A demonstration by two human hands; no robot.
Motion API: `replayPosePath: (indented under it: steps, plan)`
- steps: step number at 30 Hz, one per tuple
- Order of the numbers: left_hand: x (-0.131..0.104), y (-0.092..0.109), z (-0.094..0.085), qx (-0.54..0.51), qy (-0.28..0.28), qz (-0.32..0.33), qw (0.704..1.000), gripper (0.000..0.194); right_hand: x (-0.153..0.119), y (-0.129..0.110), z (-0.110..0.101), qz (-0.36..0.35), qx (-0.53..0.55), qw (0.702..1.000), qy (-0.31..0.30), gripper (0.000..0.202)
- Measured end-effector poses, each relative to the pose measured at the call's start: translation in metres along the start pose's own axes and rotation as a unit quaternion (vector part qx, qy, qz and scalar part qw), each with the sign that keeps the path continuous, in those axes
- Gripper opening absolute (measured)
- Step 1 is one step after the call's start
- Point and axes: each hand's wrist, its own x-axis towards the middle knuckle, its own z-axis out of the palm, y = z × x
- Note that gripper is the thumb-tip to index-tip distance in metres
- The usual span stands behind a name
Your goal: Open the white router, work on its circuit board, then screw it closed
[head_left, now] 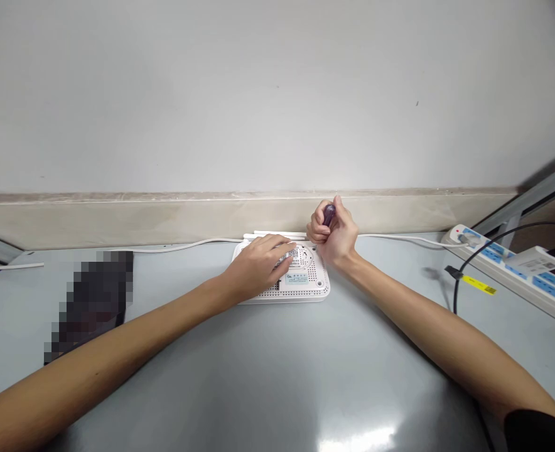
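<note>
A white router (pixel 306 290) lies with its labelled, vented underside facing up, near the back edge of the table. My left hand (pixel 258 263) rests on the router's left part, its fingers stretched across the vents and labels. At the router's back right corner, my right hand (pixel 336 232) is wrapped round a screwdriver (pixel 329 214). Only the end of its dark purple handle shows; the shaft and tip are hidden behind the hand. White antennas (pixel 277 236) lie along the router's back edge.
A white power strip (pixel 517 270) with blue sockets and a plugged-in white adapter stands at the right. A black cable (pixel 455 295) with a yellow tag curves beside it. White cables (pixel 178 247) run along the wall. A pixelated dark object (pixel 96 295) lies at the left.
</note>
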Motion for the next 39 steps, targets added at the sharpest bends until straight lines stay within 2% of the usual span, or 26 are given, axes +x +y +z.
replayPosePath:
  steps: [20, 28, 34, 37, 39]
  plan:
    - [-0.001, 0.001, -0.001, -0.006, -0.003, -0.008, 1.000, 0.032, -0.001, -0.024, 0.008, -0.021, -0.008, 1.000, 0.001, 0.052]
    - [0.000, 0.002, -0.002, -0.014, -0.001, -0.005, 1.000, 0.032, -0.001, -0.023, 0.007, -0.013, -0.026, 0.999, 0.012, 0.053]
    - [-0.001, 0.000, -0.003, -0.025, 0.007, -0.010, 1.000, 0.031, -0.007, -0.037, 0.016, -0.017, -0.020, 1.000, 0.016, 0.052]
    - [0.001, 0.004, -0.009, -0.060, 0.015, -0.006, 0.998, 0.032, -0.015, -0.044, 0.025, -0.011, 0.005, 1.000, 0.005, 0.051]
    - [0.003, 0.010, -0.013, -0.120, 0.005, -0.009, 0.993, 0.036, -0.021, -0.047, 0.032, -0.002, 0.029, 1.000, -0.007, 0.050]
